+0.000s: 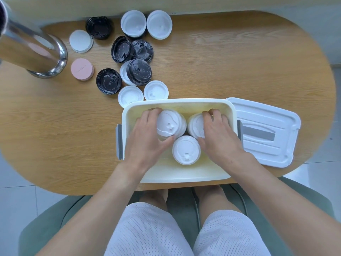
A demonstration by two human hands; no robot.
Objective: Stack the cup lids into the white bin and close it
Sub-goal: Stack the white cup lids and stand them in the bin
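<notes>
Here's the oval wooden worktop [239, 58], and at its near edge sits the open white plastic bin [184, 106], its flat white snap-on bin cover [265, 132] lying just beside it toward the right end. Inside the bin, three stacks of white plastic cup lids: the left hand [145, 137] curls its grip around the left stack [170, 124], the right hand [217, 132] clasps the right stack [195, 124], the near stack [186, 149] untouched. Thin, light, flexible, likely slippery: best held by the rims. Loose black and white lids [134, 71] wait at the far-left end.
</notes>
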